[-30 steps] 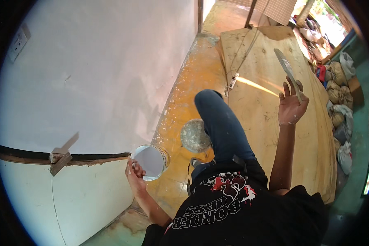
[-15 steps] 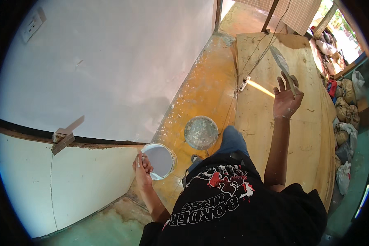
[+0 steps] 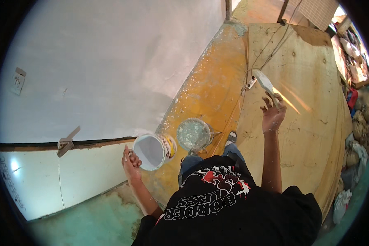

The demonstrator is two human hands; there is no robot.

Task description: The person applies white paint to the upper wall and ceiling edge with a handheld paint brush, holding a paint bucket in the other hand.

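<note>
My right hand [image 3: 274, 115] is raised over the plywood, its fingers closed round the pale handle of a flat paintbrush [image 3: 265, 82]. The brush's broad, whitish head points up and to the left. My left hand [image 3: 132, 165] hangs with curled fingers just outside the rim of a white bucket [image 3: 169, 148]. Smooth greyish-white paint [image 3: 149, 151] shows inside that bucket. Whether a bucket handle lies in the left fingers cannot be made out. To the right of the white bucket stands a second, round bucket [image 3: 193, 135], its top grey-green and spotted with white.
A pale wall [image 3: 110, 74] rises on the left, above a white lower panel [image 3: 94, 176]. Plywood [image 3: 299, 135] lies to the right, with a power strip [image 3: 251, 83] and cords along its left edge. White specks dot the yellow floor [image 3: 217, 69]. Stuffed bags [image 3: 361, 123] line the far right.
The paintbrush and my right hand have come lower and slightly left. My left hand has shifted left, away from overlapping the white bucket's rim. My view has turned, and my feet have moved.
</note>
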